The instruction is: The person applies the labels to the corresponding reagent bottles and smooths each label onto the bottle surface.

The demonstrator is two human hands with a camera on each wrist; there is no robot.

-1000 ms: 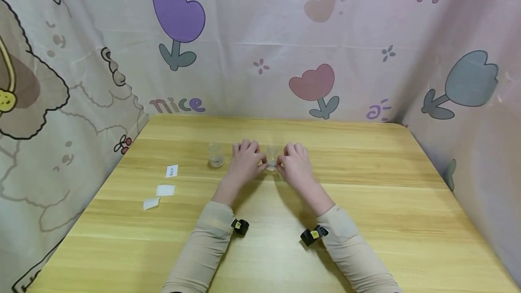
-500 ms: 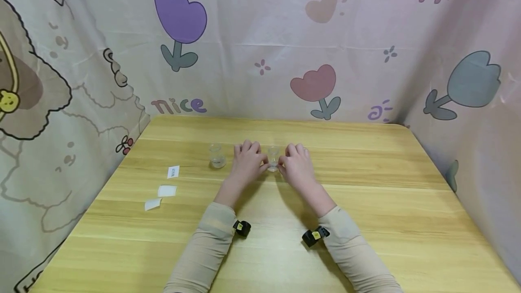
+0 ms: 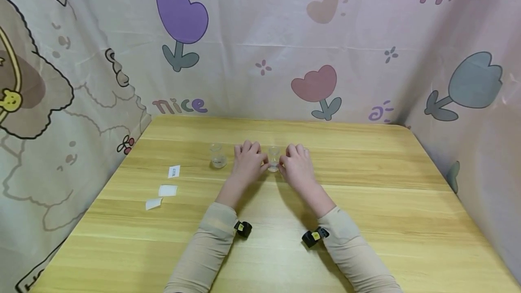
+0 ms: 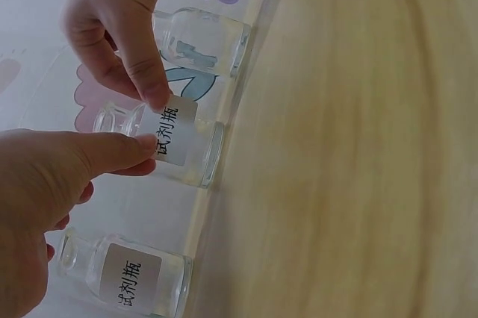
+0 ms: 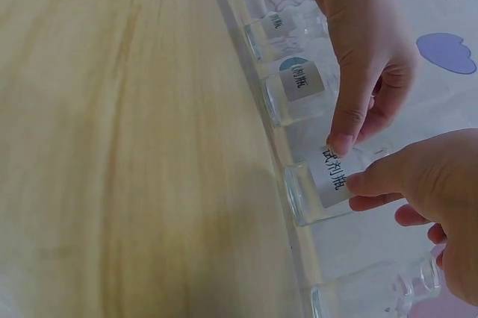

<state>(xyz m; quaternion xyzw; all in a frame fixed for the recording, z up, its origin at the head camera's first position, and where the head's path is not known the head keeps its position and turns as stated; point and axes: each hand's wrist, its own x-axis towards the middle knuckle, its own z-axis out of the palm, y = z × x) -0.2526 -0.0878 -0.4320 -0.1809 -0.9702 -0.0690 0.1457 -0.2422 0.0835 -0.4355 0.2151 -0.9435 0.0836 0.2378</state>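
Between my hands a small clear glass bottle (image 3: pixel 274 159) stands upright on the table. A white label (image 4: pixel 178 130) with black Chinese characters lies across its front. My left hand (image 3: pixel 248 163) pinches one end of this label between thumb and finger, close against the glass. From the other side my right hand (image 3: pixel 296 164) pinches the opposite end, as the right wrist view shows with the label (image 5: pixel 328 176) spread flat between both thumbs. To the left stands a bottle (image 4: pixel 131 277) bearing a matching label. An unlabelled bottle (image 4: pixel 209 38) stands to the right, mostly hidden behind my right hand in the head view.
Another labelled bottle (image 3: pixel 218 157) is farther left. On the left side of the wooden table (image 3: pixel 366 193) lie a printed label (image 3: pixel 173 172) and two blank white paper pieces, one squarish (image 3: pixel 168 191) and one slanted (image 3: pixel 153 204). A patterned curtain (image 3: pixel 244 35) hangs behind the table.
The head view drifts very slightly. Both hands stay at the middle bottle, with hardly any visible movement.
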